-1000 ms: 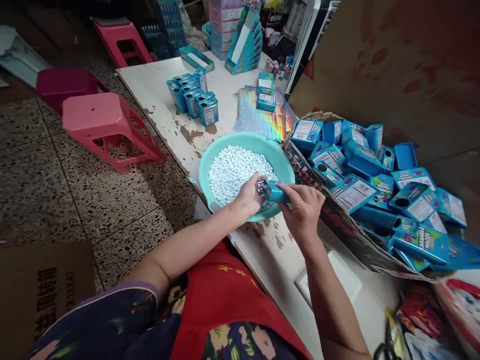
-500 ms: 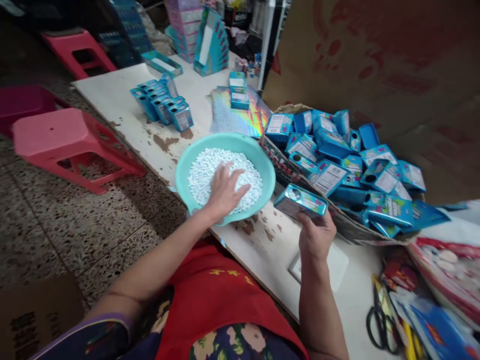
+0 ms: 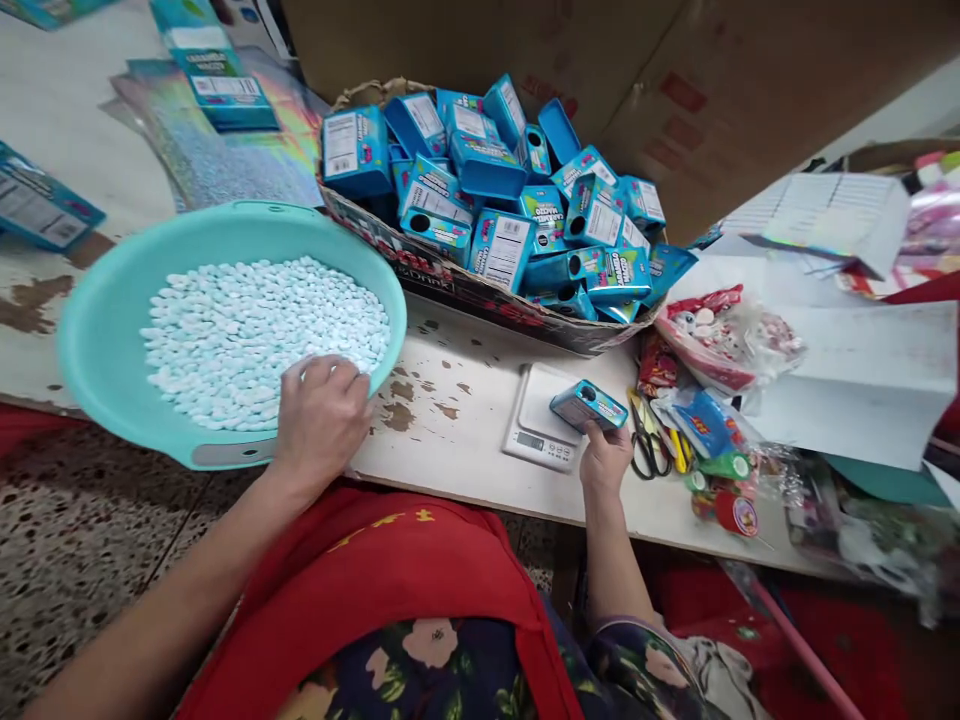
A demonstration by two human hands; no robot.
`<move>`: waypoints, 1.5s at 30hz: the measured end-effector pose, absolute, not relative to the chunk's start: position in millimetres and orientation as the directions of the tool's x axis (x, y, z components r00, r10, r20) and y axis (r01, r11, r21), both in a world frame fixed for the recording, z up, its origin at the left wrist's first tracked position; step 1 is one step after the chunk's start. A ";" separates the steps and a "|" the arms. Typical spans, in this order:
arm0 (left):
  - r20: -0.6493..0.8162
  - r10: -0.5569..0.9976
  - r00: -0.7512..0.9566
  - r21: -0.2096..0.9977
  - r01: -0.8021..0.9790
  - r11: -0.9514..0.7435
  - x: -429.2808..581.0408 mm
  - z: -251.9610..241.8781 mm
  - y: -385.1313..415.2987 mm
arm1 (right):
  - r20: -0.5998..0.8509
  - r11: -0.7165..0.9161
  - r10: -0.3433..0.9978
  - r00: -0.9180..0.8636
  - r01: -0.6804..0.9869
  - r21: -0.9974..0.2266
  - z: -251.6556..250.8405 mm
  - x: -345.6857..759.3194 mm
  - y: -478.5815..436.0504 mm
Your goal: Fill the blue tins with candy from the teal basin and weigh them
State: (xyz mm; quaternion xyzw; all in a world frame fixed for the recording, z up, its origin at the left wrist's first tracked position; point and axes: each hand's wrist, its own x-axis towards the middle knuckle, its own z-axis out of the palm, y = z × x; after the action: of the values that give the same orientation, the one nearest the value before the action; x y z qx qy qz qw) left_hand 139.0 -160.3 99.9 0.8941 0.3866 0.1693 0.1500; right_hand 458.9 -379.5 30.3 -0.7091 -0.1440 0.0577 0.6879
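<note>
Across the whole view, a long white tabletop with chipped, brown-flecked paint; upright behind it, a big sheet of plain brown cardboard. Before the cardboard, a low open carton with dark printed walls, heaped with glossy blue printed boxes at all angles. To the left, a wide round turquoise plastic bowl, near the tabletop's front edge. Between bowl and right-hand clutter, a flat white digital scale with a small grey display, reading too small to tell. At the bowl's near right side, above the contents, the left hand, fingers curled downward; cannot tell whether pinching anything, fingertips being hidden. At the scale's right side, the right hand, closed around the near end of a small glossy blue rectangular box; hole uppermost, far end over the scale platform, contact with it unclear. Just right of that hand, black-handled scissors. Smallest of all, many pale bluish-white oval pieces, spread over the bowl's floor. Step in hand, by judgement: bringing the box to the scale, probably for weighing. For the next move, likely needed: a level, hole-up placement, then a clean release for a true reading.
</note>
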 end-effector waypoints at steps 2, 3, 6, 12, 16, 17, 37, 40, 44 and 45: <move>0.142 0.749 0.648 0.355 0.673 -0.649 141.0 105.2 -162.9 | 0.099 0.001 0.283 0.954 0.102 -0.995 21.7 459.5 -378.3; 0.126 0.748 0.651 0.324 0.686 -0.652 142.9 107.6 -165.3 | 0.090 0.005 0.289 0.953 0.092 -0.996 18.6 459.8 -376.9; 0.113 0.723 0.682 0.237 0.688 -0.686 151.8 110.5 -173.7 | 0.065 -0.006 0.324 0.944 0.070 -0.997 15.8 461.4 -374.7; 0.155 0.682 0.715 0.102 0.675 -0.730 165.3 109.0 -179.7 | 0.114 -0.062 0.385 0.916 0.149 -0.987 30.2 467.4 -397.0; 0.166 0.697 0.698 0.187 0.671 -0.717 157.7 115.0 -177.0 | 0.049 -0.163 0.158 0.986 0.075 -0.984 32.5 470.1 -424.3; 0.171 0.706 0.687 0.234 0.668 -0.707 153.7 115.6 -175.9 | 0.011 -0.172 0.106 0.994 0.030 -0.985 31.3 470.3 -430.7; 0.193 0.889 0.415 0.694 0.583 -0.423 129.4 107.5 -170.6 | 0.172 -0.210 0.483 0.859 0.304 -0.929 34.8 471.0 -398.7; -0.009 0.957 0.292 0.942 0.324 -0.090 142.6 119.7 -171.9 | 0.301 -0.205 0.575 0.761 0.489 -0.848 62.4 462.4 -364.9; -0.403 0.846 0.349 0.810 -0.295 0.507 176.0 137.2 -164.4 | 0.524 0.012 0.741 0.420 0.772 -0.636 115.9 421.5 -303.3; -0.472 0.791 0.389 0.697 -0.386 0.605 184.5 140.8 -160.8 | 0.563 0.083 0.762 0.319 0.815 -0.574 126.4 408.0 -287.5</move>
State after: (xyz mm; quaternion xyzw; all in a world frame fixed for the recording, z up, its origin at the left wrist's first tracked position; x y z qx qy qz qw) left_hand 184.5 -160.8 140.8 0.2466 0.4109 0.3699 0.7959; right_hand 408.0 -287.5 126.4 -0.6764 -0.5828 -0.0290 0.4494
